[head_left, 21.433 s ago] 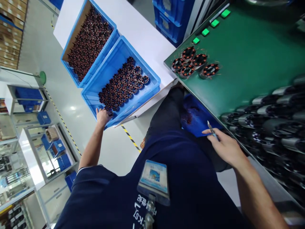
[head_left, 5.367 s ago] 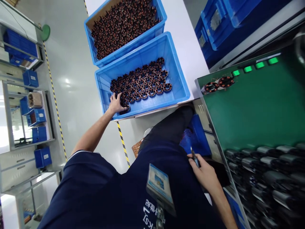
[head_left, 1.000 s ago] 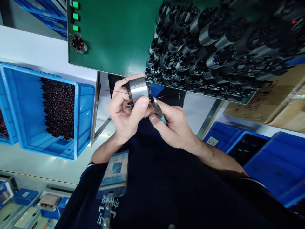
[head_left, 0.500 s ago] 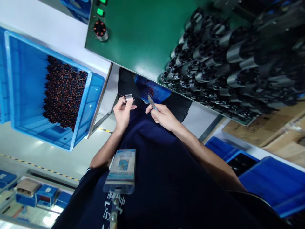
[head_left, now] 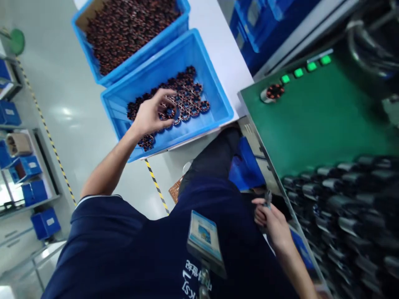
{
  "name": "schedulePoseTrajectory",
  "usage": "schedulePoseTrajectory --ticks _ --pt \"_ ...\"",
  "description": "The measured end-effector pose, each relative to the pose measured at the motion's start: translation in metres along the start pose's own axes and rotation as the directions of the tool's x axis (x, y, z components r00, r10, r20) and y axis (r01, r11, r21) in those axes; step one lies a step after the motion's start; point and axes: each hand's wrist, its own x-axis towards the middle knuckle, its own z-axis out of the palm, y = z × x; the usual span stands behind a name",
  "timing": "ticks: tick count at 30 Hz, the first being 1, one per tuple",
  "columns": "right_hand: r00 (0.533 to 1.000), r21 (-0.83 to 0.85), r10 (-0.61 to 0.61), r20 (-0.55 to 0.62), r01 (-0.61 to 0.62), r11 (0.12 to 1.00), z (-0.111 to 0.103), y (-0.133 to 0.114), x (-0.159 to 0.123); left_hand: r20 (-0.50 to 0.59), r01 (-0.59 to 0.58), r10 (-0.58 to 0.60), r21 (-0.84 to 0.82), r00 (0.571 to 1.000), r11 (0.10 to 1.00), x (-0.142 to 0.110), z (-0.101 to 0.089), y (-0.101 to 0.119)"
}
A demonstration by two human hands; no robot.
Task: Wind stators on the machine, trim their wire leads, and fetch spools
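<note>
My left hand [head_left: 151, 114] is over a blue bin [head_left: 215, 93], thumb and fingers spread in a wide C. Between them shows one copper-wound motor stator [head_left: 170, 112]; no firm grip on it is visible. Rows of similar stators [head_left: 190, 97], dark with copper windings, lie in the bin around the hand. Low by the bench edge, my right hand [head_left: 270, 218] is closed around small pliers [head_left: 268, 197], their grey jaws pointing up and the handles mostly hidden in the palm.
Another blue bin [head_left: 183, 20] behind is heaped with stators. On the green bench [head_left: 327, 124] a single stator in a silver ring [head_left: 271, 92] stands near green lit buttons [head_left: 298, 72]. Many silver-and-black cylinders [head_left: 343, 203] fill the bench's near side. A blue container [head_left: 246, 166] sits below.
The view has swung left. My left hand has gone from my lap, where it held a silver-ringed stator, to the bin, and its fingers have spread. My right hand keeps the pliers.
</note>
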Motion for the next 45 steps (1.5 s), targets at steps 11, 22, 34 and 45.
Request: schedulePoseTrajectory --ticks 11,22,34,45 --pt "0.996 -0.146 -0.055 0.075 0.065 0.987 0.03 -0.031 0.012 0.671 -0.331 -0.081 0.463 0.737 0.822 -0.028 0.056 -0.073" --pt "0.988 -0.121 -0.07 0.135 0.087 0.989 0.03 -0.014 0.017 0.655 -0.186 -0.338 0.596 0.676 0.781 -0.05 0.007 -0.061" --pt "0.983 0.419 -0.077 0.166 0.0 0.908 0.006 -0.016 -0.008 0.106 -0.392 0.379 0.344 0.919 0.853 0.122 0.146 0.105" --pt "0.973 0.484 -0.231 -0.017 0.21 0.849 -0.003 0.019 -0.046 0.308 -0.424 0.319 0.383 0.896 0.821 0.211 0.208 0.118"
